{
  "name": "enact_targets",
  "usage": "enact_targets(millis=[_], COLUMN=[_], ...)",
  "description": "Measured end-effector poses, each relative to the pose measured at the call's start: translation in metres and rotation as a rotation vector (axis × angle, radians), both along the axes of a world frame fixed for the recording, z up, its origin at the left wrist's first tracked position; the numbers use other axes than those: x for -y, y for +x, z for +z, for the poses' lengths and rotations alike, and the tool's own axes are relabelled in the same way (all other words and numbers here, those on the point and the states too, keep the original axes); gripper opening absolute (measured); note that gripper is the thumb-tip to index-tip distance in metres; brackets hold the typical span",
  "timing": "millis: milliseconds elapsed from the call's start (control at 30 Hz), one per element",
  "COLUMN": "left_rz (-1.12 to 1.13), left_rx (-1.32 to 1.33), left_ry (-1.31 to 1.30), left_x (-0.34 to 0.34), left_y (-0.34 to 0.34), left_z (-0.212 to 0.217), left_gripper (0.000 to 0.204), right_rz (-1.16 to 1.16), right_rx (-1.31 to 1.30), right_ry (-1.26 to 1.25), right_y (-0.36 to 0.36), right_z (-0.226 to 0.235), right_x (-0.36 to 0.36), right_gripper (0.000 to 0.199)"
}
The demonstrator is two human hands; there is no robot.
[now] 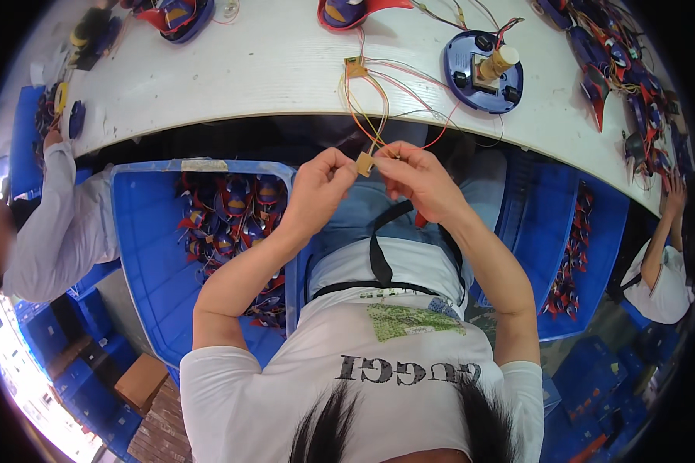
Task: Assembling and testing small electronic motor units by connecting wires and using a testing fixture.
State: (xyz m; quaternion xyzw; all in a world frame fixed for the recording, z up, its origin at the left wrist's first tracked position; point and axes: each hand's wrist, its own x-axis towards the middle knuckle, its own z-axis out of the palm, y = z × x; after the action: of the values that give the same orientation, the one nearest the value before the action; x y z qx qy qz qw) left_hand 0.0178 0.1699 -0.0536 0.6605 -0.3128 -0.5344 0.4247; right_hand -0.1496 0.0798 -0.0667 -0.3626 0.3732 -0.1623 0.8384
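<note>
Just off the table's front edge, a small tan circuit board is held between my two hands. My left hand is closed, its thumb and fingertips pinching the board's left side. My right hand is closed at the board's right side, by the wires; its fingertips are partly hidden. Thin red and yellow wires rise from there to a second small board on the table. More wires link that one with a round purple-blue housing that has a cream cylinder standing on it.
White table ahead; purple-and-red parts lie along its far side, with a wired heap at right. Blue bins flank me, both holding similar parts. One person works at left, another at right.
</note>
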Motion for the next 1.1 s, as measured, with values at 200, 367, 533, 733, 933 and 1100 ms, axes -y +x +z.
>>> enact_targets(millis=[200,367,533,733,933,1100], left_rz=[0.064,-0.106,-0.029,-0.278,-0.256,-0.224], left_rx=[-0.079,0.313,0.931,1.112,0.890,0.806], left_ry=[-0.016,-0.216,-0.613,-0.560,-0.342,-0.228], left_x=[0.000,0.006,0.078,0.115,0.124,0.128], left_y=[-0.008,0.001,0.049,0.041,0.040,0.037], left_z=[-0.004,0.012,0.024,0.015,0.025,0.027], left_gripper=[0.012,0.012,0.017,0.018,0.019,0.020], right_rz=[-0.015,-0.082,0.063,-0.013,-0.041,-0.041], right_rx=[-0.072,-0.032,0.013,0.020,0.022,0.040], right_ry=[-0.403,-0.358,-0.245,-0.272,-0.215,-0.169], right_y=[0.010,0.005,-0.005,0.000,-0.002,-0.003], right_z=[0.001,0.003,0.009,0.013,0.009,0.003], right_x=[-0.014,-0.014,-0.006,-0.001,0.004,0.007], right_gripper=[0.016,0.016,0.015,0.015,0.014,0.012])
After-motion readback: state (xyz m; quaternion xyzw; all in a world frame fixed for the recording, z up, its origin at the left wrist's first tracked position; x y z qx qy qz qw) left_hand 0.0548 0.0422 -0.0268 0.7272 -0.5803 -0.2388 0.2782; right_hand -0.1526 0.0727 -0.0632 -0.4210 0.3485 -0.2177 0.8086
